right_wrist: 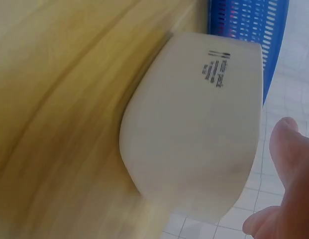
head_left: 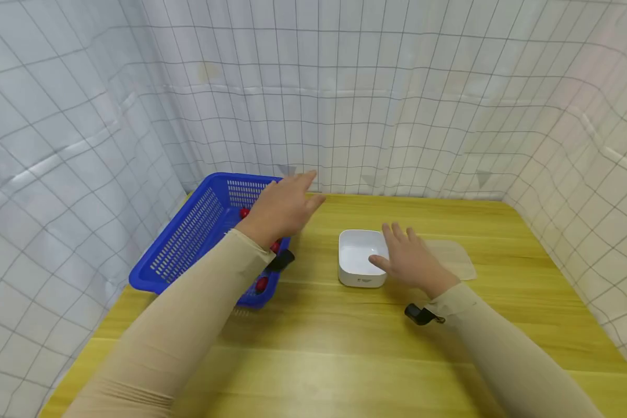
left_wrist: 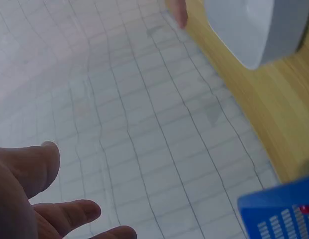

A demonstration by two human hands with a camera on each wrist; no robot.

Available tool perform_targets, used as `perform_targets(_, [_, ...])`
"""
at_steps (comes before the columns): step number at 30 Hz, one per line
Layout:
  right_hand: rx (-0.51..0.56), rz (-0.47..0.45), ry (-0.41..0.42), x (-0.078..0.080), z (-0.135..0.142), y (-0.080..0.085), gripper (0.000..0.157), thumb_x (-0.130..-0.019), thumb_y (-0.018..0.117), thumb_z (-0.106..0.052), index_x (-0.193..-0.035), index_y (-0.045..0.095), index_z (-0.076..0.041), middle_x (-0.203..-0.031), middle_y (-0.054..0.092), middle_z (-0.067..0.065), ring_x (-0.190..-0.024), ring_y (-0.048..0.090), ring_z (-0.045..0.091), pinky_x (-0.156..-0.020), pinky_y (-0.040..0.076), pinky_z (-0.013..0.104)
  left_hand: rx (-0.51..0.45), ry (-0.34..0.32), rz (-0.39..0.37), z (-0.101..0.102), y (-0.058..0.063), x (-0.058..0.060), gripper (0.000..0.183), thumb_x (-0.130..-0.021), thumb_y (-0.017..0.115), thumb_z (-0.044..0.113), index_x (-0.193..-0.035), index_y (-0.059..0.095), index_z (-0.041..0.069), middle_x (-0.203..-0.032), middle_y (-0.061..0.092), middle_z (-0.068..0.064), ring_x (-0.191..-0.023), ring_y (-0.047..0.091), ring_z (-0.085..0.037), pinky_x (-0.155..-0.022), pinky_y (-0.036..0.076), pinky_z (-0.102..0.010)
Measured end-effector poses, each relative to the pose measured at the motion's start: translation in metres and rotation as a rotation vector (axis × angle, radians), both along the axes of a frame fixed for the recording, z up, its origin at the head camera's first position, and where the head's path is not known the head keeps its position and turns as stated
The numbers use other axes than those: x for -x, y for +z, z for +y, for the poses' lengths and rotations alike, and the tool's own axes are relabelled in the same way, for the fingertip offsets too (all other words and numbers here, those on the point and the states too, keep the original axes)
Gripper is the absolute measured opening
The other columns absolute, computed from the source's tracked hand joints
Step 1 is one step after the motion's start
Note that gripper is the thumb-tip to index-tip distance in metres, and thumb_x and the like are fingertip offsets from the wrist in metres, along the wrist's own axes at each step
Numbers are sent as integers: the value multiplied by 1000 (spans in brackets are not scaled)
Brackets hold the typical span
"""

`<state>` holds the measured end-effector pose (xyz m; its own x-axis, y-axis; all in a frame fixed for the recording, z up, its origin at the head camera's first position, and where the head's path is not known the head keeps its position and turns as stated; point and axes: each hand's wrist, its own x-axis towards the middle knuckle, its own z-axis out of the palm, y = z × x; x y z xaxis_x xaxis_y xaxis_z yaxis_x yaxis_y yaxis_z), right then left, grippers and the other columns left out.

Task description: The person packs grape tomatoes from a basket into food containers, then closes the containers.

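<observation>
A blue basket with red things sits left on the worktop. The left hand reaches over its right side, fingers spread, holding nothing. Next, a white box has tiny black print; one word looks like "pack". The right hand, fingers apart and empty, hangs by its right edge.

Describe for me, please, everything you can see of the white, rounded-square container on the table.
The white, rounded-square container looks like smooth plastic. It stands upright and open-topped on the yellow wood-grain table, right of the blue perforated plastic basket. Small dark print marks its near wall, and its visible inside is bare. The person's right hand overlaps its right rim in the head view, but the right wrist view shows a gap between rim and thumb; other contact is unclear.
</observation>
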<state>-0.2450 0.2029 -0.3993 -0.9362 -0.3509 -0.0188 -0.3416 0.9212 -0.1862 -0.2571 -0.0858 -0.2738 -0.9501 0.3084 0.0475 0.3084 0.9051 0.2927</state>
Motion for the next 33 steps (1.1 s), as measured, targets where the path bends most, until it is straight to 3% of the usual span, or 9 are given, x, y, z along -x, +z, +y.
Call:
perform_targets(9, [44,-36,20,-6,1,-12,96,-106,53,-57,-164,15,9,-170,21,32,-152,25,62,-127,21,65,-52,90,-146,-70,-10,46,70,-112,37,51,-170,17,18,-175,25,-13,-161,24,-40,-129,22,-61])
perform_targets(15, [123,-30,15,-11,2,-16,100,-103,58,-58,-164,16,9,-166,34,32,-149,36,57,-121,34,66,-55,60,-187,-99,-25,73,66,-112,41,48,-168,27,16,-168,37,-20,-156,33,-42,-127,25,-62])
perform_targets(23, [159,-70,11,-16,4,-24,103,-103,60,-58,-163,13,11,-163,35,36,-149,38,53,-120,37,64,40,-78,-237,-101,-56,100,57,-111,53,32,-162,41,9,-146,60,-24,-132,59,-39,-115,44,-59])
perform_targets(28, [167,-62,35,-16,5,-26,100,-106,56,-55,-162,12,14,-164,32,36,-150,37,54,-121,36,64,125,-108,-236,-92,-73,109,53,-109,57,27,-157,49,6,-148,59,-25,-140,54,-43,-121,38,-60])
perform_targets(33, [170,-39,40,-15,5,-26,95,-107,55,-50,-161,14,16,-164,33,36,-148,40,52,-120,38,62,145,-86,-264,-85,-84,114,51,-107,59,26,-155,52,8,-156,53,-25,-147,46,-45,-124,32,-61])
